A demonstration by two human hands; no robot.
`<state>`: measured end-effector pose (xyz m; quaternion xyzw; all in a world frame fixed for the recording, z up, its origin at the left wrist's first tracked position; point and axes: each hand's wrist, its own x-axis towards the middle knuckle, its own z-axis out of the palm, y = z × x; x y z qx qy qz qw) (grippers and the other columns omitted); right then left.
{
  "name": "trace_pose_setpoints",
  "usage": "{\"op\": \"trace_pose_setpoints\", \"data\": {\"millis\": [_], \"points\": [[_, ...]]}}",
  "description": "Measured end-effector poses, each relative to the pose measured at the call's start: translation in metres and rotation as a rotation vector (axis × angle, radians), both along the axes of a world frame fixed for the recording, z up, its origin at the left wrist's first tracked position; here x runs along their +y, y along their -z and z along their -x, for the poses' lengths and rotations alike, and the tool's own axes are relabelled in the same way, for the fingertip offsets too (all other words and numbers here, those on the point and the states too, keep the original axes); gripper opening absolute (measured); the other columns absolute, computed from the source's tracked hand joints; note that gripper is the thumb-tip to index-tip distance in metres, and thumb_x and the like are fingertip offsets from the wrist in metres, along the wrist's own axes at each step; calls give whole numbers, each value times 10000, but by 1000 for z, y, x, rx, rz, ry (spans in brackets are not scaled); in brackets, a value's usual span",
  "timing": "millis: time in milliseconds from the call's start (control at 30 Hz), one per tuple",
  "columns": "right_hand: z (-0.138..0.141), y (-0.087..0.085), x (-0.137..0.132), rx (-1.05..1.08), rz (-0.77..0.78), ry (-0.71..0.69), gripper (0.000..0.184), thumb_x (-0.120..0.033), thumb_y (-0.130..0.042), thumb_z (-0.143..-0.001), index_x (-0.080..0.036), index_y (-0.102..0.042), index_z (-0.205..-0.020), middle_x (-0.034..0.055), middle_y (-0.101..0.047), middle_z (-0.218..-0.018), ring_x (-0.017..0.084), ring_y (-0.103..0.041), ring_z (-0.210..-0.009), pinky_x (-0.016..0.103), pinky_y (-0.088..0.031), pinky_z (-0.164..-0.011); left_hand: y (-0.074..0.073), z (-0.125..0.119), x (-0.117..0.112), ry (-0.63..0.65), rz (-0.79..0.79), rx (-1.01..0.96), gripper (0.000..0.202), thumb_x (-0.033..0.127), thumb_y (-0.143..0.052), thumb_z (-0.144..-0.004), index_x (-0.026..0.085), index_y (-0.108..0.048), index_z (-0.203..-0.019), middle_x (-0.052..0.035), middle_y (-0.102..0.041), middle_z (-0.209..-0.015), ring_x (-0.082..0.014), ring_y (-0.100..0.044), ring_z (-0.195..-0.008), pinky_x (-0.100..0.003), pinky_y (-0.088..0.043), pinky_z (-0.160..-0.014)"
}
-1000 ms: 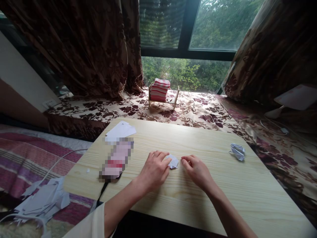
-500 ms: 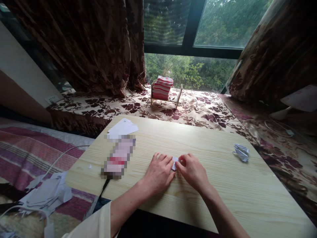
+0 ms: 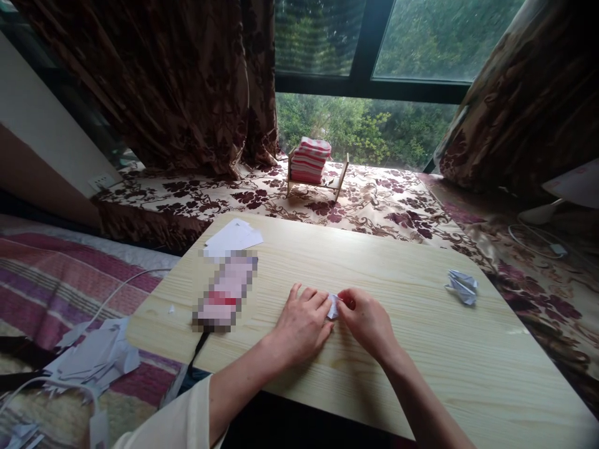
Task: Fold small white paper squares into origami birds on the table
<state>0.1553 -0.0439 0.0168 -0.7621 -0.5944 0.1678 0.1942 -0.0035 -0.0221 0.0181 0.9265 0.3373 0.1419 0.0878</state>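
Observation:
A small folded piece of white paper [image 3: 332, 307] lies on the light wooden table between my two hands. My left hand [image 3: 304, 321] rests flat with its fingers stretched out, its index finger and thumb touching the paper's left side. On the other side, my right hand [image 3: 365, 318] has its thumb and index finger pinched together at the paper's right edge. Farther right sits a folded paper piece [image 3: 462, 287] with pointed ends. The underside of the small paper and part of its left edge are hidden.
Left on the table [image 3: 421, 349] are white paper sheets [image 3: 235, 237], a blurred-out phone-like object [image 3: 226, 293] with a dark strap, and a paper scrap [image 3: 171, 309]. More papers [image 3: 96, 358] lie on the bed. A small rack with folded striped cloths [image 3: 310, 162] stands by the window.
My right thumb and fingers have shifted slightly away from the left hand, showing more of the folded paper. My left hand stays in place. The whole view has tilted a little.

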Motion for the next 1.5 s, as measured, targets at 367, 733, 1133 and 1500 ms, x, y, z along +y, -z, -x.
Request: {"op": "trace_pose_setpoints", "data": {"millis": [367,733,1133,1500], "points": [[4,12,-12,-53,-187,-91,197,-240,-471,-884,-218,-665,-854,16,-635,-849,152,-569,-739,242,-347,-619,-2,-1,0,0,25,22,365,320,-458,-890,181,-485,-1226,-75,-558,-1256,-249,-444,-1162,-516,-226,-1063],[4,19,-13,-38,-270,-132,180,-199,-470,-888,-191,-648,-868,31,-621,-837,167,-561,-765,248,-374,-671,-4,-1,11,32,35,17,276,263,-461,-885,161,-539,-1129,-79,-589,-1145,-231,-486,-1066,-388,-369,-933],[3,19,-12,8,-285,-112,189,-190,-472,-881,-181,-660,-875,38,-627,-831,168,-578,-762,253,-401,-679,-9,-11,19,13,-86,167,215,225,-499,-834,172,-555,-1035,-84,-587,-1030,-247,-487,-987,-401,-360,-854],[2,24,-12,-25,-290,-133,241,-186,-460,-884,-201,-677,-988,43,-628,-852,169,-573,-775,253,-407,-677,-6,-8,17,2,-81,162,306,227,-499,-827,167,-533,-1125,-90,-582,-1103,-259,-470,-1033,-415,-358,-886]]}}
